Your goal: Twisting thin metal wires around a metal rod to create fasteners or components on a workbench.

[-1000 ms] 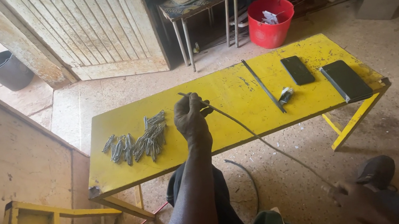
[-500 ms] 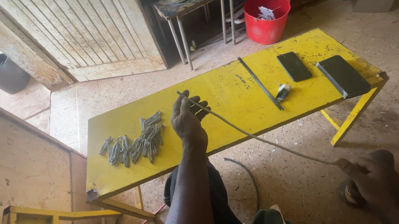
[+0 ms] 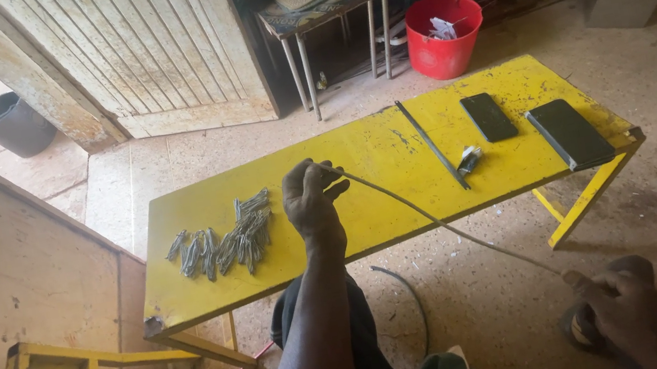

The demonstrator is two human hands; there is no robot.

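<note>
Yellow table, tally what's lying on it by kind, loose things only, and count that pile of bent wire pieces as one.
Pile of bent wire pieces: 1
Flat dark slabs: 2
Long thin rod: 1
Small crumpled scrap: 1
Total: 5

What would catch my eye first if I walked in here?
The bright yellow table fills the middle, with a heap of grey metal pieces at its left end. Over it the left hand grips one end of a long wire, and the right hand holds the other, low right. A red bucket stands behind.
</note>
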